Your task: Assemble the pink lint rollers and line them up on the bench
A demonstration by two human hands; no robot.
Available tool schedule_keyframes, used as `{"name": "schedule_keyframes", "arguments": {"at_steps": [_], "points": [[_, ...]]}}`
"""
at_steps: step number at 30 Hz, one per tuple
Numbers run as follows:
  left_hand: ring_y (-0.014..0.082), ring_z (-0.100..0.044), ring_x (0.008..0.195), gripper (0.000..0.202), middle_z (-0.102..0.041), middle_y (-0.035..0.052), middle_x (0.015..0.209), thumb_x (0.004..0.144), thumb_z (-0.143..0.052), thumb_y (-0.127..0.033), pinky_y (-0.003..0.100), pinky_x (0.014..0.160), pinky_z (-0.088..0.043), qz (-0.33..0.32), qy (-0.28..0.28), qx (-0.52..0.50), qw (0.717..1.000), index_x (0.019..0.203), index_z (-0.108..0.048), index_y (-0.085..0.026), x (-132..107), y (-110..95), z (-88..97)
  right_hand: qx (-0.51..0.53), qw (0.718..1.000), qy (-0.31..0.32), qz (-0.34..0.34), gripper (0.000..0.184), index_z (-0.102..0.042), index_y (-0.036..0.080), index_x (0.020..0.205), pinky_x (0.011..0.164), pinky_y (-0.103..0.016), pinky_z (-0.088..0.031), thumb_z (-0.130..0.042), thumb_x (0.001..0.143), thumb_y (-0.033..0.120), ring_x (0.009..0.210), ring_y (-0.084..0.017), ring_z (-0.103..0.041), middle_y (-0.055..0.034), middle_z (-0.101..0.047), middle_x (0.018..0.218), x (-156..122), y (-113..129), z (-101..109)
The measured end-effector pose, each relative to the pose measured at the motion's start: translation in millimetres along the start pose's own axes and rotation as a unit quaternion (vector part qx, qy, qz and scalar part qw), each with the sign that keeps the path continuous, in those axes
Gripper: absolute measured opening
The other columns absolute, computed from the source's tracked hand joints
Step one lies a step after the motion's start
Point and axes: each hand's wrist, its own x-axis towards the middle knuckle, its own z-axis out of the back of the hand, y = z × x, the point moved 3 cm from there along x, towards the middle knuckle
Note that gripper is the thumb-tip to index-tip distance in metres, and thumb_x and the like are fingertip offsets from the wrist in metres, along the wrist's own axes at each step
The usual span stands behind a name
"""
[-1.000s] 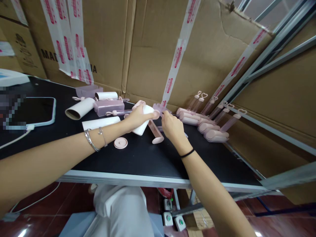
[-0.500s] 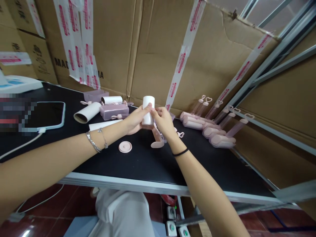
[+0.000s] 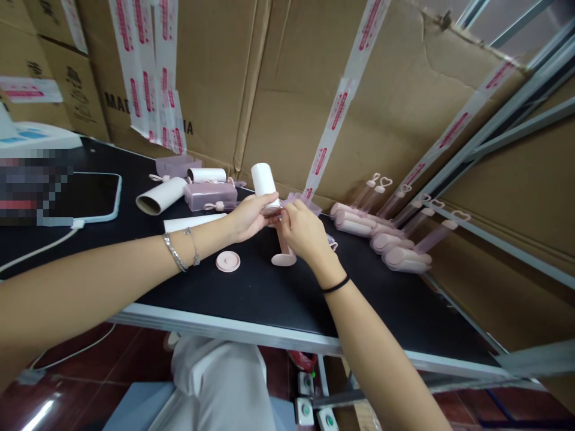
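My left hand is closed around the lower end of a white paper roll that stands nearly upright above the black table. My right hand is closed in a pinch at the roll's bottom end, on a small pink part I cannot make out. Just below both hands a pink holder piece stands on the table. A round pink cap lies flat to the left of it.
Finished pink rollers with heart-tipped clear handles lie in a row at the right. More white rolls and mauve cases lie at the back left. A phone with a cable lies far left. Taped cardboard walls stand behind.
The white roll was tipped from lying across my left hand to standing upright. My right hand came in to the roll's bottom end and now pinches there.
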Motion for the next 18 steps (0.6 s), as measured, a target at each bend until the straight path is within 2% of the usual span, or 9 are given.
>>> {"name": "schedule_keyframes", "arguments": {"at_steps": [5,8,13,16,18], "points": [[0.0124,-0.059,0.065,0.010,-0.059,0.0018,0.072,0.082,-0.053,-0.012,0.026,0.061,-0.047,-0.016,0.019,0.007,1.000,0.092,-0.055,-0.012,-6,2,-5.4,-0.047,0.999,-0.006,0.019,0.031,-0.057,0.018,0.103,0.064,-0.028,-0.036,-0.027,0.096,0.025,0.082,-0.019,-0.060,-0.0084,-0.061,0.099,-1,0,1],[0.0121,-0.058,0.066,0.011,-0.059,0.0018,0.073,0.081,-0.057,-0.013,0.026,0.062,-0.048,-0.030,0.001,0.024,0.999,0.092,-0.055,-0.012,-4,4,-1.4,-0.075,0.996,-0.002,0.041,0.030,-0.058,0.018,0.105,0.064,-0.030,-0.036,-0.031,0.094,0.022,0.084,-0.021,-0.061,-0.0092,-0.062,0.099,-2,1,2],[0.0123,-0.058,0.065,0.017,-0.058,0.0020,0.074,0.080,-0.063,-0.027,0.027,0.059,-0.049,-0.052,-0.025,0.074,0.996,0.085,-0.054,-0.013,1,1,5.0,-0.092,0.993,0.022,0.076,0.032,-0.059,0.018,0.109,0.070,-0.031,-0.037,-0.032,0.093,0.021,0.088,-0.022,-0.061,-0.0106,-0.064,0.099,-3,7,0],[0.0127,-0.059,0.068,0.022,-0.059,0.0037,0.080,0.080,-0.062,-0.031,0.026,0.060,-0.049,-0.075,-0.056,0.137,0.986,0.089,-0.052,-0.015,1,-9,4.8,-0.070,0.996,0.011,0.048,0.030,-0.060,0.018,0.107,0.069,-0.030,-0.038,-0.034,0.093,0.024,0.087,-0.021,-0.061,-0.0099,-0.064,0.099,-3,2,6],[0.0146,-0.061,0.077,0.029,-0.062,0.0059,0.090,0.076,-0.065,-0.028,0.028,0.067,-0.051,-0.100,-0.111,0.227,0.962,0.098,-0.050,-0.016,0,-18,6.0,-0.049,0.999,0.001,0.002,0.026,-0.061,0.018,0.098,0.067,-0.028,-0.038,-0.038,0.092,0.028,0.084,-0.021,-0.061,-0.0093,-0.064,0.099,-2,-9,10]]}}
